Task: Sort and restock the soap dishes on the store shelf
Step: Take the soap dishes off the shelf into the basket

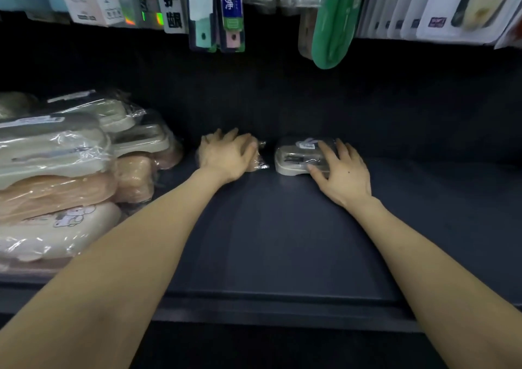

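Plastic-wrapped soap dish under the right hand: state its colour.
Pale grey-beige plastic-wrapped soap dish, head view.

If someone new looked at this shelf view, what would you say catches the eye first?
Two bare arms reach deep into the dark shelf: the left hand curls over a wrapped dish at the back, and the right hand lies with spread fingers on a grey soap dish just beside it. At the left, a tall stack of wrapped soap dishes in grey, peach and cream stands out against the dark.
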The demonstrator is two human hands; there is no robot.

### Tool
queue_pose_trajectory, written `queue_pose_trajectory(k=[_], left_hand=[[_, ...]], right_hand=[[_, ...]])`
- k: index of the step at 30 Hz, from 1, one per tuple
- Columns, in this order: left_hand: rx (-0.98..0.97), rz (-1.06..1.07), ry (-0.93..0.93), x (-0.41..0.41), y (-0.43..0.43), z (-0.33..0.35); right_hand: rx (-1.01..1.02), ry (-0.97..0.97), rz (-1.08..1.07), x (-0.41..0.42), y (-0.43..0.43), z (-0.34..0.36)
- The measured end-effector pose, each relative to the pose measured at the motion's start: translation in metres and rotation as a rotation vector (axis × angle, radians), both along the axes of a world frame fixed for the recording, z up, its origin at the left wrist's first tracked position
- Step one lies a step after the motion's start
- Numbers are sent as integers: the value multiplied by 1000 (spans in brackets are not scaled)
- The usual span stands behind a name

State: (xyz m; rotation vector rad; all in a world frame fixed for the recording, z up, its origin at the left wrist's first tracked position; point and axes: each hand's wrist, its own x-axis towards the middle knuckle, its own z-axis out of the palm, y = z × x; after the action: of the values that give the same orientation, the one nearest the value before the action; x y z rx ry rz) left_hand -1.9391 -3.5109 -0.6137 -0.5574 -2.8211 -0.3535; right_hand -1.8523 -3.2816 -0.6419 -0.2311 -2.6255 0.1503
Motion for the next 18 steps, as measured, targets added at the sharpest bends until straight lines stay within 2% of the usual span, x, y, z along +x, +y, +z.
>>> queue_pose_trajectory(k=[6, 13, 18], left_hand=[[-183, 4, 64, 10, -1, -7], [-235, -52, 98, 36, -17, -5], [-298, -106, 167, 79, -35, 3]], right_hand=[[42, 4, -2, 6, -1, 0], [132, 41, -74, 43, -16, -1], [203, 164, -91, 101, -33, 2]])
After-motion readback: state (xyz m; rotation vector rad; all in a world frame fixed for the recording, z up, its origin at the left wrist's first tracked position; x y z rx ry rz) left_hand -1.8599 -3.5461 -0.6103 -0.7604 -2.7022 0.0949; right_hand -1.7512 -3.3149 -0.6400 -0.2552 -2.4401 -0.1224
